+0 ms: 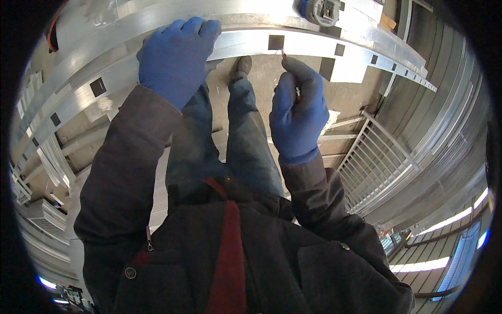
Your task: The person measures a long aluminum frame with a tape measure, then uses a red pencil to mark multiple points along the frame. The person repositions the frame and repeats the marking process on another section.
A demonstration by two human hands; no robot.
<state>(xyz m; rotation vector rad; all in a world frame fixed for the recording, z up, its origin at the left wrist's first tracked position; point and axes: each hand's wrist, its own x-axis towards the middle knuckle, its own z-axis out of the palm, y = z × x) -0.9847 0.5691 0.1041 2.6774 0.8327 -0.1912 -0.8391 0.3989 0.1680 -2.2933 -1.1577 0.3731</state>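
Rail, aluminium, punched with square holes, lies across the upper frame above the person's knees; left hand, blue-gloved, rests flat on it with fingers spread over the top edge, gripping nothing. Right hand, also gloved, has its fingers closed on a red-tipped pencil whose point touches the rail just under one hole, with a tape measure sitting on stock beyond. Risk, as judged: the rail may shift under light pressure, or the tip skid on smooth metal, misplacing the mark.
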